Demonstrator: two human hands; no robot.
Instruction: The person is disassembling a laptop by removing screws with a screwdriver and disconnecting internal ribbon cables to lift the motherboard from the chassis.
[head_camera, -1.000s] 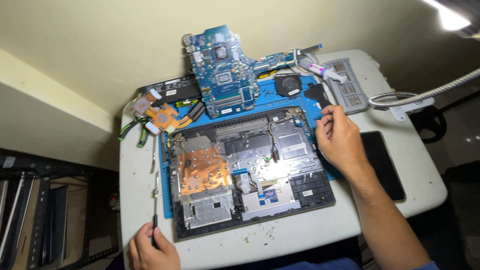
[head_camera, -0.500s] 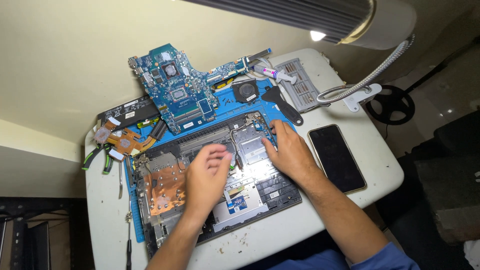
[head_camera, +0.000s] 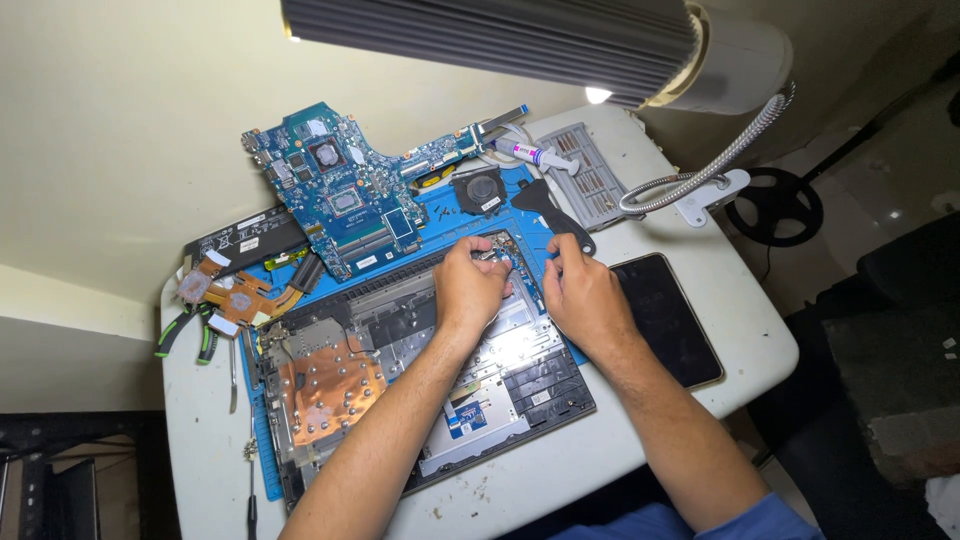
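Note:
An opened laptop base (head_camera: 520, 395) lies on a blue work mat (head_camera: 440, 212) on a white table. Both hands work at the base's far right corner. My left hand (head_camera: 468, 285) has its fingertips pinched on a small metal part (head_camera: 490, 254) there. My right hand (head_camera: 583, 295) rests beside it, its fingers curled at the same spot, close to the left fingertips. What the right fingers grip is hidden. A copper heat plate (head_camera: 325, 385) sits in the base's left side.
A blue motherboard (head_camera: 345, 195) lies at the back of the mat, with a fan (head_camera: 480, 190), a paste syringe (head_camera: 535, 155) and a grey tray (head_camera: 592, 180) to its right. A dark phone (head_camera: 668, 318) lies right of the base. Pliers (head_camera: 180, 332) lie left. A lamp head (head_camera: 520, 40) hangs overhead.
My left hand left the screwdriver at the table's near left and came to the laptop's far right corner. My right hand shifted beside it. The camera view swung right.

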